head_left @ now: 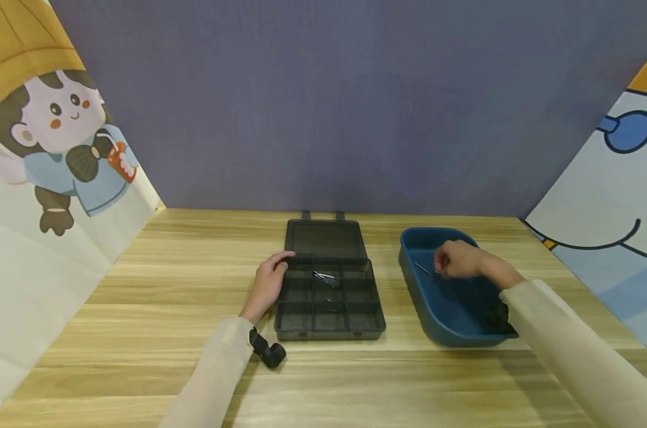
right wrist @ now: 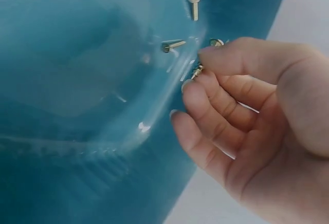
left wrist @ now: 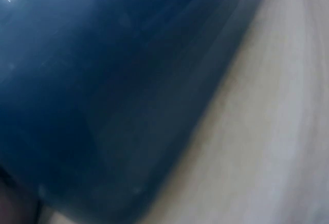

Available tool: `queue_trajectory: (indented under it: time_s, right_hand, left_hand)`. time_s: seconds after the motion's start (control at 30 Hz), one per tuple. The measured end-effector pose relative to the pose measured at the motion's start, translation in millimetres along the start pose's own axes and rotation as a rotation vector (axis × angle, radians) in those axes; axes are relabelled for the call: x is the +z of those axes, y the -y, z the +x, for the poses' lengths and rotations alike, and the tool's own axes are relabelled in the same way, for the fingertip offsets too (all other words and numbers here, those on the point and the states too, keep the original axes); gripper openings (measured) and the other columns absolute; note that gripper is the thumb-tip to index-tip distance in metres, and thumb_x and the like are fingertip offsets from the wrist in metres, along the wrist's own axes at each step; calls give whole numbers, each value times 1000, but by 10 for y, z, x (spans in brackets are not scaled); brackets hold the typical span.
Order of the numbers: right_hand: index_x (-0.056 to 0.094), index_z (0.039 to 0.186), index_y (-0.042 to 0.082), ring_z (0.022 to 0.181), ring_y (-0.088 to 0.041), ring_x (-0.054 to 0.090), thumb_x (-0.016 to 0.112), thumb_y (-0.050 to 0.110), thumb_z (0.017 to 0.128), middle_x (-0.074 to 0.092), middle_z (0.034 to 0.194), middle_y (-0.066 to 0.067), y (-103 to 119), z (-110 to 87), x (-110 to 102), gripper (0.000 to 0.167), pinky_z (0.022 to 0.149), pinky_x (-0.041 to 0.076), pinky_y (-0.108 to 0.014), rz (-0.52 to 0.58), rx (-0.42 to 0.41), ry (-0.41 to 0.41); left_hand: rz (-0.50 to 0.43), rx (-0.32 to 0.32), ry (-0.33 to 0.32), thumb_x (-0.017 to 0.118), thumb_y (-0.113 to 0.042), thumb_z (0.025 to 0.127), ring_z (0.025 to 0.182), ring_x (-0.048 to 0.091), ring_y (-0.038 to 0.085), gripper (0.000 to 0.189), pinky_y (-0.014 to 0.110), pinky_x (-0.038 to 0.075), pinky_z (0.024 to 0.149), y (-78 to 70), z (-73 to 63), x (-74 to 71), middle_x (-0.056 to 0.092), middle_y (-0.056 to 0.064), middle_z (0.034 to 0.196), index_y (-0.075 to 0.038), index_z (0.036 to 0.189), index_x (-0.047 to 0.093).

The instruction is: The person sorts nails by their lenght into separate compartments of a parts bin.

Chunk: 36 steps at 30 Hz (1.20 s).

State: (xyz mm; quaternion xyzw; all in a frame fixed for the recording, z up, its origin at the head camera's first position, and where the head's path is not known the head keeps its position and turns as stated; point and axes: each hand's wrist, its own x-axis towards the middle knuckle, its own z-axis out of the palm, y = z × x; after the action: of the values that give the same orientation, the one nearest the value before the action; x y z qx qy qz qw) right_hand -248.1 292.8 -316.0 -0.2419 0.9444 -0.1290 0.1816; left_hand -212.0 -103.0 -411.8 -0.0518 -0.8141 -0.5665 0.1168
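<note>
My left hand (head_left: 267,285) rests against the left side of a dark see-through compartment box (head_left: 329,322), its fingertips near the hinge. The box's lid (head_left: 325,236) lies folded back. Several thin metal pieces (head_left: 326,277) lie in its middle compartments. On the right, my right hand (head_left: 459,260) is inside a blue tub (head_left: 454,337). In the right wrist view, thumb and fingers pinch a small gold-coloured screw (right wrist: 198,71), partly covered by the fingertips. A screw head (right wrist: 216,42) shows behind the thumb; whether it belongs to the same screw I cannot tell.
Two loose screws, an upper screw (right wrist: 194,7) and a lower screw (right wrist: 174,45), lie in the tub near the fingers. A thin dark piece (head_left: 421,268) lies there too. A grey-blue panel (head_left: 323,107) stands behind the wooden table (head_left: 195,249). The left wrist view is blurred.
</note>
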Motion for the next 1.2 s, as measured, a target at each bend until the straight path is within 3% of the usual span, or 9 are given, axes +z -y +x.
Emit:
queue_trajectory:
  time_s: [0.37,1.2]
  right_hand:
    - [59,80,7,60,-11,45,59,-1,79,55,69,2,174,-42,-65,7,58,39,-26,-4,-65,-39]
    - [59,81,9,57,-10,43,55,-3,84,55,69,1,666,-25,-73,13,56,37,-26,-45,-153,-26]
  left_hand:
    - [-14,-19,12,43,-4,95,130,46,32,33,47,35,110,-6,-5,-4,56,20,133,1,122,61]
    - [-4,-27,12,43,-6,95,130,47,30,33,46,35,110,-8,-2,-14,57,18,133,0,122,62]
